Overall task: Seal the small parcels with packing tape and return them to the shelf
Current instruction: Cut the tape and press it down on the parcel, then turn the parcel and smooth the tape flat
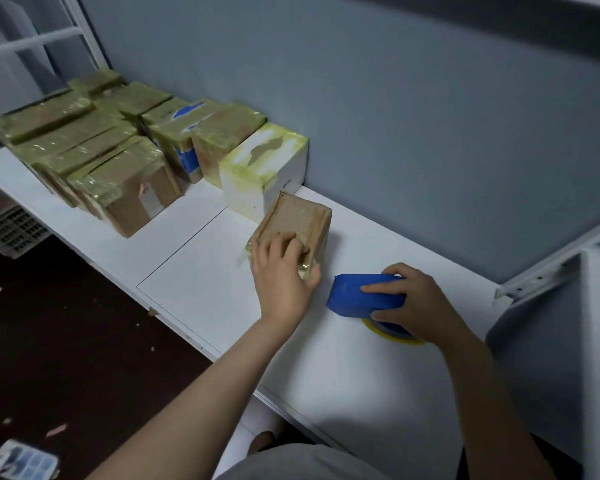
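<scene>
Two bare forearms reach out from the lower edge of the view over a white shelf [201, 292], a smooth, flat board that runs along a matte grey wall [413, 98].

At the shelf's far left end sits a packed cluster of taped parcels [84, 147]. They are brown cardboard blocks, and glossy yellowish tape wrinkles over their tops and edges. Just right of them, against the wall, stands a white box [267, 164] with the same tape smeared across its lid.

In front of that box, close to it, lies the small parcel [293, 216], a plain brown carton. It is upright on the shelf, with clear tape shining at its near end. The left hand [281, 271] rests on that end. Its fingers are slightly apart and lie flat on the top, while the thumb sits against the near right corner.

Just right of the parcel, the right hand [409, 299] grips a blue tape dispenser [357, 296], a blocky plastic body. The fingers are wrapped over its top, close together. Under the hand a yellow-rimmed tape roll [388, 332] touches the shelf.
</scene>
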